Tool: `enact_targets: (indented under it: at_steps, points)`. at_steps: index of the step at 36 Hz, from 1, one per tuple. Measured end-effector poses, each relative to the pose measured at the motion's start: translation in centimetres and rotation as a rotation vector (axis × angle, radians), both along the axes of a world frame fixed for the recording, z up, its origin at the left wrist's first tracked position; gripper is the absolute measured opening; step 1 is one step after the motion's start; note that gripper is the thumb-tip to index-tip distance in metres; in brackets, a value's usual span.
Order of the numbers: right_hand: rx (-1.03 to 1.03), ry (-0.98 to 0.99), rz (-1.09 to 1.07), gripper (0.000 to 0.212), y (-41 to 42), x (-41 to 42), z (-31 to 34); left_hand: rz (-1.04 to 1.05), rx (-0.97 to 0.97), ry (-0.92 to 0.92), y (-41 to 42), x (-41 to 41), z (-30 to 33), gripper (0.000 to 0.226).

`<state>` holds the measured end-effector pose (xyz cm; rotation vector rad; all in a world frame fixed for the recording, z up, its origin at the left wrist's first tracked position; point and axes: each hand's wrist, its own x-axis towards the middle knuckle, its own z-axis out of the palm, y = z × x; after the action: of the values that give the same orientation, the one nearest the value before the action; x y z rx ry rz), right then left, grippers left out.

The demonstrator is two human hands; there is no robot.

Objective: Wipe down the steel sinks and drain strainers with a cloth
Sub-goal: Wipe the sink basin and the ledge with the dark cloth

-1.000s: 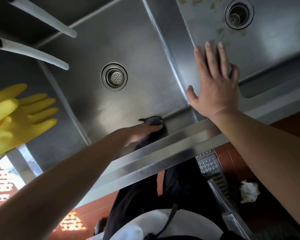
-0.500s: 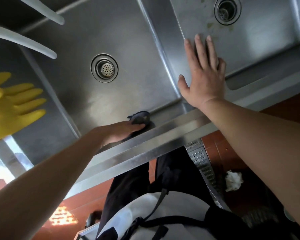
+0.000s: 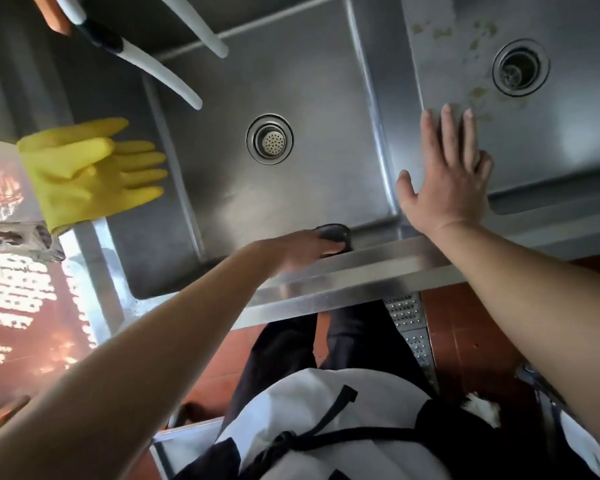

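Head view: the left hand [image 3: 302,247] presses the dark cloth [image 3: 333,233] against the near wall of the middle sink [image 3: 291,188], toward the divider from its drain strainer [image 3: 270,139]; fingers lie over the cloth, grip not discernible. Since a second ago the cloth has barely shifted. The right hand [image 3: 445,178], fingers spread, stays braced on the divider. The stained right sink [image 3: 551,140] appears unwiped.

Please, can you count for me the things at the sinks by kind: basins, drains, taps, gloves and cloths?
Basins: 2
Drains: 2
Taps: 2
Gloves: 1 pair, yellow
Cloths: 1, dark, under the left hand
Total: 8
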<state>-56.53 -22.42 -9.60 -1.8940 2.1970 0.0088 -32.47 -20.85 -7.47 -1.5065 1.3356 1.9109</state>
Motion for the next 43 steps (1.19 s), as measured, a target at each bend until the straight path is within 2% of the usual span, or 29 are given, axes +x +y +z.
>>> enact_targets:
  at_steps: [3, 6, 8, 11, 14, 16, 17, 21, 22, 25, 26, 28, 30, 33, 35, 37, 39, 41, 43]
  points:
    - [0.019, -0.023, 0.016, 0.083, 0.1, 0.0, 0.6, -0.019, -0.058, 0.138, -0.3, -3.7, 1.7, 0.023]
    - [0.057, -0.061, 0.046, 0.078, 0.2, -0.4, 1.2, -0.024, -0.102, 0.167, 0.3, -4.0, 2.4, 0.021]
    - [0.038, -0.148, 0.102, 0.070, 0.5, -0.7, 1.8, 0.018, -0.184, 0.100, 1.3, -3.0, 3.0, 0.033]
    - [-0.021, -0.374, 0.341, 0.067, 1.6, 0.6, 3.2, 0.018, -0.457, -0.100, 2.7, -0.9, 5.0, 0.062]
    - [0.241, -0.551, 0.613, 0.080, 2.6, 3.6, 4.2, 0.206, -0.539, -0.067, 4.0, 1.4, 6.9, 0.059]
    - [0.419, -0.618, 0.662, 0.088, 2.6, 5.9, 4.4, 0.404, -0.537, 0.033, 4.9, 3.0, 7.7, 0.048]
    - [0.444, -0.652, 0.669, 0.087, 2.3, 7.0, 4.5, 0.460, -0.539, 0.052, 5.3, 3.8, 7.8, 0.043]
    - [0.389, -0.753, 0.783, 0.046, -0.7, 11.6, 5.0, 0.567, -0.488, 0.070, 6.7, 6.9, 7.6, 0.041]
    - [0.445, -0.774, 0.815, 0.043, -1.4, 12.5, 5.0, 0.597, -0.499, 0.074, 7.0, 7.6, 7.3, 0.038]
    - [0.789, -0.739, 0.825, 0.048, -3.4, 15.2, 5.1, 0.742, -0.563, 0.069, 7.6, 8.8, 6.5, 0.040]
    - [0.860, -0.717, 0.818, 0.043, -3.8, 16.0, 4.6, 0.804, -0.577, 0.057, 7.6, 9.0, 6.1, 0.040]
    - [0.900, -0.667, 0.793, 0.014, -4.3, 17.4, 3.0, 0.882, -0.630, -0.054, 7.3, 9.1, 4.9, 0.035]
    - [0.876, -0.546, 0.774, 0.013, -4.9, 18.3, 1.0, 0.901, -0.640, -0.278, 6.9, 9.1, 3.5, 0.035]
    - [0.830, -0.315, 0.750, 0.009, -6.4, 18.4, -2.7, 0.907, -0.515, -0.519, 5.7, 9.5, 1.5, 0.046]
    - [0.749, -0.217, 0.632, 0.018, -8.2, 17.6, -5.1, 0.733, -0.423, -0.608, 4.8, 10.0, 0.2, 0.052]
    - [0.614, -0.159, 0.473, 0.031, -10.6, 16.5, -7.2, 0.569, -0.378, -0.599, 3.6, 10.5, -1.1, 0.056]
    - [0.416, -0.127, 0.372, 0.038, -13.2, 15.4, -9.1, 0.530, -0.365, -0.531, 2.2, 11.0, -2.3, 0.058]
    - [0.239, -0.076, 0.390, 0.047, -15.7, 14.5, -11.0, 0.497, -0.380, -0.531, 0.4, 11.6, -3.8, 0.058]
    - [0.147, -0.041, 0.433, 0.056, -17.2, 13.9, -12.7, 0.475, -0.390, -0.535, -1.2, 12.1, -5.3, 0.060]
